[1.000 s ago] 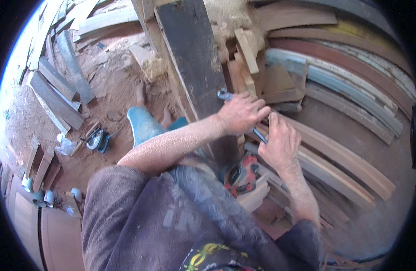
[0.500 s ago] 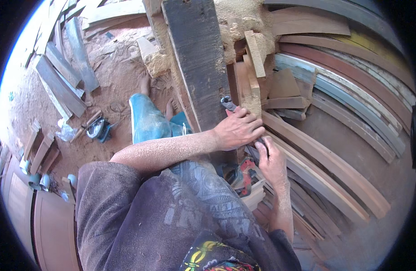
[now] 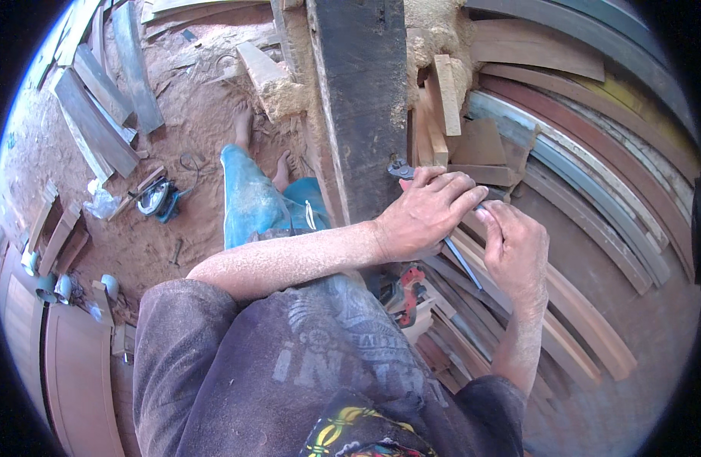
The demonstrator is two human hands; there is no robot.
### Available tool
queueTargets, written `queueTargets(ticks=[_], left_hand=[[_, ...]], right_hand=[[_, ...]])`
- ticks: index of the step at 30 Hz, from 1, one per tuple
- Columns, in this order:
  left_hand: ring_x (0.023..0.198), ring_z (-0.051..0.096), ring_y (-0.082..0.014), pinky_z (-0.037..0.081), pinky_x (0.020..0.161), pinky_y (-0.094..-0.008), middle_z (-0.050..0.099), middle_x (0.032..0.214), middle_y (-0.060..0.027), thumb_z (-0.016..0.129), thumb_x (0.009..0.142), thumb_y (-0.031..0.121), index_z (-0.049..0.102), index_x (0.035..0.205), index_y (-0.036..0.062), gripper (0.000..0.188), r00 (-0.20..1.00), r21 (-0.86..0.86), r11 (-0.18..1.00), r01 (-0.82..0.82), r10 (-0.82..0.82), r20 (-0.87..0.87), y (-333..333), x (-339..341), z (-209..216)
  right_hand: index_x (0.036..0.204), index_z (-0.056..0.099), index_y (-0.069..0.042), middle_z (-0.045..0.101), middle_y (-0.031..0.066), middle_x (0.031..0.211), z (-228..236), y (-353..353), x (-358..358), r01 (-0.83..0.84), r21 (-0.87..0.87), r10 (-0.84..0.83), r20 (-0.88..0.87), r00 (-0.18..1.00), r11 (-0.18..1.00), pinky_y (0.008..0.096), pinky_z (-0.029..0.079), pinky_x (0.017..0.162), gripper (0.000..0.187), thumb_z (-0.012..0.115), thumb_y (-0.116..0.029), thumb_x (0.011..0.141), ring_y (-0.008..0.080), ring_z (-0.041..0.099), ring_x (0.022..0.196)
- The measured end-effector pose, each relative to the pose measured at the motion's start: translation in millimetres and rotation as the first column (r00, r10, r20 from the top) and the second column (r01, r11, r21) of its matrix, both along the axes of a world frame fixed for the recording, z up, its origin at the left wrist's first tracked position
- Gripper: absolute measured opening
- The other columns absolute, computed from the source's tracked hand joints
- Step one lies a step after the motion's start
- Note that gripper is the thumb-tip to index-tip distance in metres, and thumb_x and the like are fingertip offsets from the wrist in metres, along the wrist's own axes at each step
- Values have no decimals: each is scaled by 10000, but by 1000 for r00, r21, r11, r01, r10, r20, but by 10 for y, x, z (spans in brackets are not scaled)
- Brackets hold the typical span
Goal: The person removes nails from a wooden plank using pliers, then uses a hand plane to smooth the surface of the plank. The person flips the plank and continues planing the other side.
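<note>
A pair of pincers (image 3: pixel 401 168) has its grey metal jaws at the right edge of a dark, thick wooden beam (image 3: pixel 363 99). My left hand (image 3: pixel 428 215) is closed around the handles, covering most of them; a bit of red grip shows by the jaws. Close on its right, my right hand (image 3: pixel 516 242) has its fingers curled and thumb pressed in, apparently round the handle end, which its fingers largely hide. Below the hands a thin blue strip (image 3: pixel 463 263) slants down; whether it belongs to the pincers I cannot tell.
Long boards (image 3: pixel 587 327) lie stacked at right, with painted planks (image 3: pixel 594 179) behind. A red-and-black power tool (image 3: pixel 408 293) sits below my left forearm. Sawdust heaps (image 3: pixel 438 27) flank the beam. On the ground at left lie a blue tool (image 3: pixel 160 199) and loose planks (image 3: pixel 95 118).
My right hand has swung outward to the right, and the blue strip has come into sight. My left hand stays by the beam's edge. The whole view has shifted slightly.
</note>
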State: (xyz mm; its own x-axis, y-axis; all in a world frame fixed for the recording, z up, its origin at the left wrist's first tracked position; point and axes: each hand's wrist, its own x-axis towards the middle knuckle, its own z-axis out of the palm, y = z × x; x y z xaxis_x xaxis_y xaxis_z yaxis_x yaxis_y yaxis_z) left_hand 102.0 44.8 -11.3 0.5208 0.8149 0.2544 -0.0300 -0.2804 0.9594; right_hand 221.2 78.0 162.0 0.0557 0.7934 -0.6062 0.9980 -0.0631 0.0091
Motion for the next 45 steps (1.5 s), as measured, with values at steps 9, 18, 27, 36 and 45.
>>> queueTargets(ticks=[9,18,27,36,45], left_hand=[[833,694,-339,535,720,-469,653,870,-113,787,734,210,589,991,66,355,988,-55,997,-45,52,143,169,234,-212],[820,713,-355,561,738,-474,695,864,-128,712,809,186,614,970,61,226,992,-17,999,-37,39,117,228,268,-189],[822,717,-318,567,714,-451,675,850,-91,778,729,285,624,1008,80,379,990,245,960,134,-138,-2,36,407,-323],[843,741,-292,577,759,-485,694,886,-75,674,860,227,628,1023,107,207,991,199,972,127,-119,-55,-9,377,-227],[875,744,-322,583,802,-491,704,905,-90,742,796,259,639,1029,100,300,992,342,933,113,-85,-95,-128,339,-406]], right_hand=[[1223,662,52,719,160,1038,204,325,-491,-373,-220,419,232,878,902,455,561,791,370,716,-240,1001,354,720,933],[1047,617,-56,672,129,962,-180,-70,-210,-348,-147,375,475,796,926,428,570,773,209,696,-34,854,311,704,898],[1101,591,-46,683,159,1017,-389,-787,-39,-131,107,66,467,882,986,489,578,801,363,688,62,769,369,694,944],[1014,616,-65,674,120,877,-375,-718,21,-235,139,147,465,873,962,446,600,732,178,698,-43,858,304,720,872],[1112,640,-43,719,145,1029,-621,-998,41,-88,238,-17,405,914,967,505,595,837,435,735,61,700,374,723,996]])
